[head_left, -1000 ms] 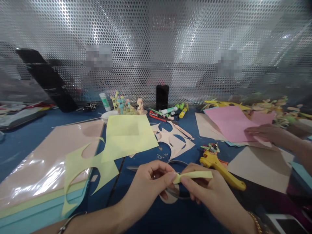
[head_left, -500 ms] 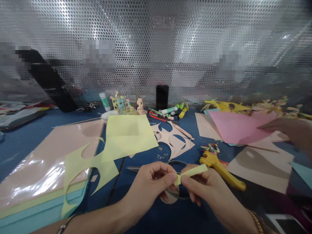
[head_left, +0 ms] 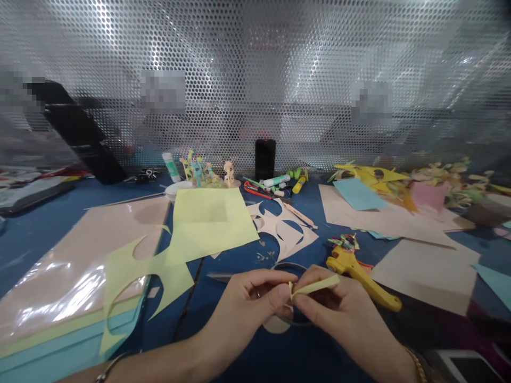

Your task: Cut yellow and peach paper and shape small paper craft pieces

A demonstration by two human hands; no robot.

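Note:
A narrow pale-yellow paper strip is pinched between my two hands, bent near its left end. My left hand grips that bent end with thumb and fingers. My right hand holds the strip close beside it, the free end pointing to the upper right. Under my hands lies a pair of scissors, its blade tip pointing left and its handles partly hidden. A pale round paper piece shows on the table below my fingers.
Yellow paper and a cut-out yellow sheet lie left. Pink cut-out scraps are ahead. A yellow-handled tool lies right. Small paper figures stand behind, near an upright phone. Another person's hand is far right.
My hands have drawn slightly closer and turned the strip, so its bent end shows edge-on. At the right, the other person's hand has moved the pink sheet back and away, uncovering a blue sheet.

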